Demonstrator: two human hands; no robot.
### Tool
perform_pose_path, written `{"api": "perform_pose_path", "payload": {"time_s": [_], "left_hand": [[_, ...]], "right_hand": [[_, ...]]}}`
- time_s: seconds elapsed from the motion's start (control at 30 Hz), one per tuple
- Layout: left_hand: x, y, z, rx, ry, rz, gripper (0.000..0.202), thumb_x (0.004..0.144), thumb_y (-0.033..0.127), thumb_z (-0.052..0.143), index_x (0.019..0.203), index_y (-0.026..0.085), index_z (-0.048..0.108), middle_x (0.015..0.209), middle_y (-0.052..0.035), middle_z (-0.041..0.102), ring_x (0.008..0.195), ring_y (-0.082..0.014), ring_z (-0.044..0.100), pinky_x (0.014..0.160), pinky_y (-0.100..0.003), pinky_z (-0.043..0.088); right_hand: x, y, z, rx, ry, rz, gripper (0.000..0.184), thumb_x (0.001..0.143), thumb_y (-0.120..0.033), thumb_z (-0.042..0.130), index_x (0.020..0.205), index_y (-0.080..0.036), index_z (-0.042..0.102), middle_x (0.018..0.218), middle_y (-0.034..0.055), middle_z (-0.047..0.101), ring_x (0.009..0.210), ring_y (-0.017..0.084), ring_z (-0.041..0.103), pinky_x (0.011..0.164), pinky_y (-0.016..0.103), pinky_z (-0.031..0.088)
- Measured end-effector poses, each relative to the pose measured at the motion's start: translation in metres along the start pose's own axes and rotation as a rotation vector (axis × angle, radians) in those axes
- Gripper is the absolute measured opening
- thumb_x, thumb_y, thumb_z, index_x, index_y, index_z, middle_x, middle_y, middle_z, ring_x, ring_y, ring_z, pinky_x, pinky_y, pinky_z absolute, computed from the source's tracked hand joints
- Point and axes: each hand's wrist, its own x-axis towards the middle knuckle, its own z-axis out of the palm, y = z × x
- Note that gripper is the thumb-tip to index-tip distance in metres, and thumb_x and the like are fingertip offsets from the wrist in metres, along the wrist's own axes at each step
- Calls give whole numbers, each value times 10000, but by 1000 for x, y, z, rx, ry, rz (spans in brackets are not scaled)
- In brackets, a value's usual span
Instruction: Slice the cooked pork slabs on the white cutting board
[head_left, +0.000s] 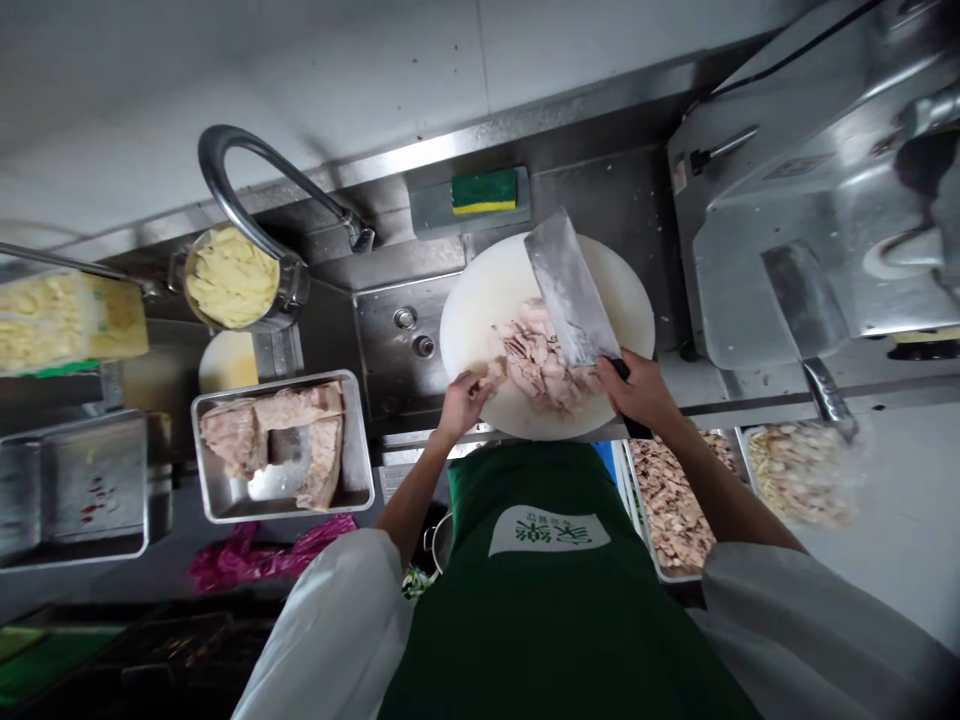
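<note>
A round white cutting board (480,290) lies in front of me, partly over the sink. Chopped pale meat (534,360) is heaped on its middle. My right hand (637,390) is closed round the black handle of a cleaver (574,290). The broad blade lies tilted over the right side of the heap, its far end pointing away from me. At the board's left edge my left hand (463,400) is closed, its fingertips pinching a small piece of the meat (493,374).
Left of the sink (409,370), a metal tray (281,510) holds large meat slabs. A pot (289,300) of pale yellow slices stands under the curved faucet (247,145). Behind the board lies a green sponge (484,190). At right are a slicing machine (750,260), another cleaver (806,300) and trays of cut food.
</note>
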Motion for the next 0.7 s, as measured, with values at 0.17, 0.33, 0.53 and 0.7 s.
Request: {"api": "perform_pose_path", "payload": {"time_s": [0.17, 0.33, 0.53, 0.7], "left_hand": [[29, 0, -17, -352, 321, -224, 374, 819, 520, 719, 859, 151, 674, 673, 14, 609, 567, -90, 518, 561, -216, 423], [34, 2, -56, -471, 546, -190, 393, 745, 494, 798, 868, 154, 643, 721, 16, 636, 575, -71, 546, 583, -205, 461], [11, 4, -64, -544, 281, -357, 444, 687, 459, 842, 963, 163, 660, 826, -32, 695, 628, -105, 624, 526, -201, 495], [1, 21, 2, -618, 251, -433, 609, 670, 473, 839, 1169, 203, 617, 907, -22, 686, 669, -119, 646, 591, -270, 593]], "right_hand": [[-37, 36, -15, -163, -14, 65, 302, 937, -465, 459, 830, -206, 569, 681, 66, 663, 701, 214, 640, 629, 273, 389], [-78, 51, 3, -255, -425, -165, 323, 1002, -413, 386, 986, -187, 617, 755, 65, 707, 697, 202, 658, 618, 266, 359], [-63, 61, 31, -424, -491, -283, 335, 1028, -382, 364, 1052, -171, 624, 870, 99, 739, 790, 221, 687, 648, 274, 346], [-34, 61, 20, -531, -320, -142, 373, 1025, -442, 356, 1083, -182, 617, 860, 108, 742, 791, 245, 695, 633, 284, 332]]}}
